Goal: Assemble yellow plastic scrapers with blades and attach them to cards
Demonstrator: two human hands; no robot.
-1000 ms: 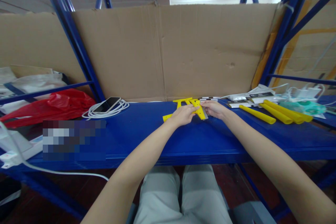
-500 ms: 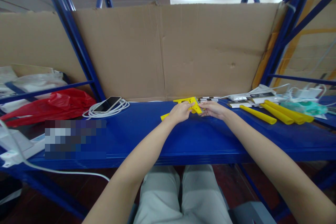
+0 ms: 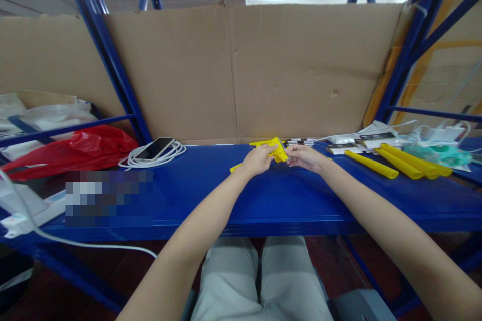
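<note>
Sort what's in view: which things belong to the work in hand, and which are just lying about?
Belonging to the work:
yellow piece, held in the left hand, right hand at its edge
yellow tubes, probably, by matching colour

Just lying about, it seems:
red plastic bag
phone with coiled white cable
crumpled green plastic

Desk (image 3: pixel 211 195) backed by cardboard (image 3: pixel 181 75)
Left of the hands (image 3: pixel 259 159), a phone (image 3: pixel 156 149) is laid on cable (image 3: pixel 177 149); right, tubes (image 3: pixel 399 160) are set.

Yellow tool (image 3: pixel 279 153), blue tabletop (image 3: pixel 293 203), red bag (image 3: pixel 88 146)
</note>
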